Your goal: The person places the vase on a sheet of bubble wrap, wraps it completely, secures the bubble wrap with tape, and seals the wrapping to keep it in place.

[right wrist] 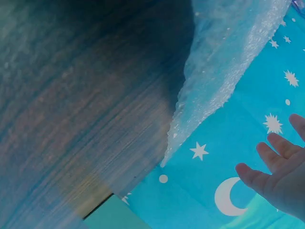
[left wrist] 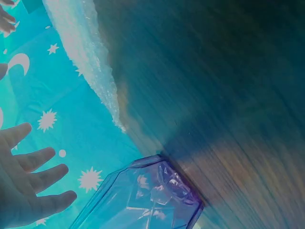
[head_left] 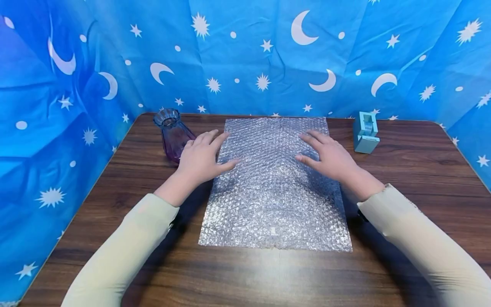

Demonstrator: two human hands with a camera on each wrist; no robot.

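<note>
A sheet of bubble wrap (head_left: 274, 192) lies flat on the wooden table. Over its left edge hovers my left hand (head_left: 201, 157), fingers spread and holding nothing. Just behind that hand stands a glass vase (head_left: 172, 132), blue at the fluted rim and purple lower down, partly hidden by the hand; its faceted body (left wrist: 152, 195) shows large in the left wrist view. My right hand (head_left: 331, 157), likewise spread and without anything in it, is above the sheet's right side. Right of it sits a teal tape dispenser (head_left: 366, 132), whose corner (right wrist: 116, 214) shows in the right wrist view.
The dark wood table (head_left: 126, 204) reaches back to a blue cloth (head_left: 245, 55) printed with moons and stars. This cloth hangs behind the table and along both sides.
</note>
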